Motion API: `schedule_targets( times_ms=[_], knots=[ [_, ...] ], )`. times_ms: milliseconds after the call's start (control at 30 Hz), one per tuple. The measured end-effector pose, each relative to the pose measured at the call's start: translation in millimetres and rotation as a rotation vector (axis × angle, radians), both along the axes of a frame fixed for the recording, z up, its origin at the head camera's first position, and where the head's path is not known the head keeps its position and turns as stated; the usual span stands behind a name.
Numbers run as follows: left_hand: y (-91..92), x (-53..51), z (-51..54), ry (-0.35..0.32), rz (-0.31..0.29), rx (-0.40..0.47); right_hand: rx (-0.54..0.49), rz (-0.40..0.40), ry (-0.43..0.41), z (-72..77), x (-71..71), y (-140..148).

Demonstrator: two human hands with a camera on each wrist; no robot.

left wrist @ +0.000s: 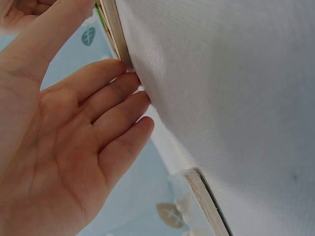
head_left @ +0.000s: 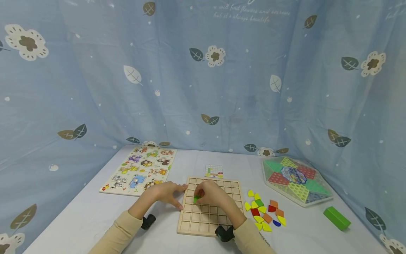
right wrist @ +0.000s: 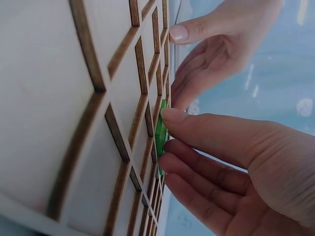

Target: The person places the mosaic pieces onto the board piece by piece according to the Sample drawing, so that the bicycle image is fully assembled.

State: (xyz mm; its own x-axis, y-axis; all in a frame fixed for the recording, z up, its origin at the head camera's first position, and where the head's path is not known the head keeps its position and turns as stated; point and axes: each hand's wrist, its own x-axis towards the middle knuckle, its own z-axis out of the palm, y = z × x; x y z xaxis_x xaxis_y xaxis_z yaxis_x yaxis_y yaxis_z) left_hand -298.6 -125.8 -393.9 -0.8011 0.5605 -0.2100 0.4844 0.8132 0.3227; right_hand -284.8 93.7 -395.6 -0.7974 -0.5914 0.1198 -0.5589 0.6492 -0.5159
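Observation:
A wooden grid board (head_left: 200,227) lies in the middle of the table, raised ribs dividing it into square cells. Over its left columns, my right hand (head_left: 210,193) pinches a small green block (right wrist: 160,132) between thumb and fingers, low against the grid. Green (head_left: 195,200) also shows beside the fingertips in the head view; whether it is one block or two I cannot tell. My left hand (head_left: 164,194) stays at the board's left edge, thumb and fingers spread and fairly straight. In the left wrist view its fingertips (left wrist: 129,78) touch the board's side.
Loose yellow, red, orange, green and blue pieces (head_left: 267,227) lie right of the board. A small pattern card (head_left: 214,171) sits behind it. An animal puzzle board (head_left: 127,192) is at left; a hexagonal star-pattern game box (head_left: 298,176) and a green box (head_left: 337,218) are at right.

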Motion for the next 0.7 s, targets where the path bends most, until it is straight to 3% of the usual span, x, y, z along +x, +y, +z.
schedule_targets(
  times_ms=[433, 700],
  knots=[
    [0.1, 1.2, -0.4, -0.007, 0.01, -0.006, 0.018, -0.006, 0.004, 5.5, -1.4, 6.9],
    [0.6, 0.3, -0.2, 0.004, -0.01, -0.007, 0.007, 0.024, 0.055, 12.5, -0.9, 25.2]
  ],
)
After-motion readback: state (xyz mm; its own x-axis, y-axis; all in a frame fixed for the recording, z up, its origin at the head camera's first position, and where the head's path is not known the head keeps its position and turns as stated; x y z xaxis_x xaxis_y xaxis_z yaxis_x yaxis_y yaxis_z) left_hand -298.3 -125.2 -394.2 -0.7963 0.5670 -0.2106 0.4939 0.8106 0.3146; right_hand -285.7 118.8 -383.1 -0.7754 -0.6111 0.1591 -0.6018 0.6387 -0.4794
